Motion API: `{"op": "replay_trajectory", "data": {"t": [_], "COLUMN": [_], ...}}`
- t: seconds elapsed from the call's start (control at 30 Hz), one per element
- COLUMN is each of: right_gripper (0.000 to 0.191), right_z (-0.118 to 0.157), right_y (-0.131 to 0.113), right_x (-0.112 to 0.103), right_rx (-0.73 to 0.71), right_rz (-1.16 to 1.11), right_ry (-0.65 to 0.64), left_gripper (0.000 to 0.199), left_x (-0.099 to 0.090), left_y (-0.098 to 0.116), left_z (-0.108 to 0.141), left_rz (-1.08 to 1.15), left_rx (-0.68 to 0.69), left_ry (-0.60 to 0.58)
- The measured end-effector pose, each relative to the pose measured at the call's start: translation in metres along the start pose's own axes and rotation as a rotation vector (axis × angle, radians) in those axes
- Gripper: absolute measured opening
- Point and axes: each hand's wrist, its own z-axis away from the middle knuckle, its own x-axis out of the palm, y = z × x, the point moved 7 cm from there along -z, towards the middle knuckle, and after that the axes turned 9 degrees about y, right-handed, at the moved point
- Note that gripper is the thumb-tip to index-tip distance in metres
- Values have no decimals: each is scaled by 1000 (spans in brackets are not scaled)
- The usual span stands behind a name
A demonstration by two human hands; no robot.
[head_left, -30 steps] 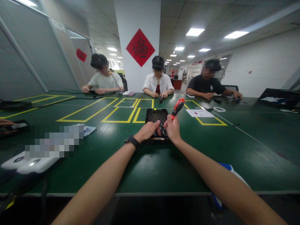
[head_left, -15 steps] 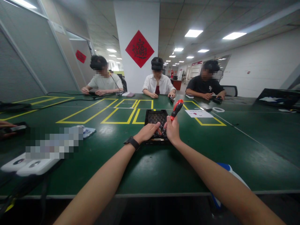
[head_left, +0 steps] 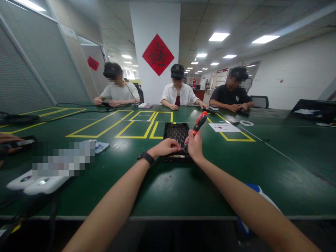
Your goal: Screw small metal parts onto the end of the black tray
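Note:
A screwdriver (head_left: 201, 122) with a red and black handle is in my right hand (head_left: 195, 145), its handle tilted up and its thin shaft slanting down to the left. Beneath lies an open black case (head_left: 176, 130) with a textured, patterned inside. My left hand (head_left: 168, 147), with a dark band on its wrist, reaches over the case's near left side. Its fingertips are pinched together close to the screwdriver's tip; anything between them is too small to make out.
On the green table (head_left: 168, 192), white devices (head_left: 43, 183) stand at left beside cables. A printed sheet (head_left: 225, 127) and a white ring (head_left: 246, 123) lie at right. A blue and white object (head_left: 258, 192) sits under my right forearm. Several people sit around the table.
My left fingers have drawn together toward the screwdriver tip. My right hand still grips the screwdriver, nearly in place. The view has shifted slightly, and the middle person's hand across the table has moved outward.

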Motion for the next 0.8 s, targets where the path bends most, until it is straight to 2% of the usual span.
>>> {"op": "replay_trajectory", "data": {"t": [0.33,0.57,0.8], "right_gripper": [34,35,35], "right_z": [0,0,1], "right_y": [2,-1,-6], "right_x": [1,-3,-2], "right_rx": [21,15,-7], "right_rz": [-12,-22,-81], "right_ry": [-8,39,20], "left_gripper": [27,28,26], "left_x": [5,4,3], "left_y": [-1,-2,-3], "left_z": [3,2,1], "left_rz": [9,12,30], "left_rx": [-35,-11,-8], "left_ry": [-67,-71,-47]}}
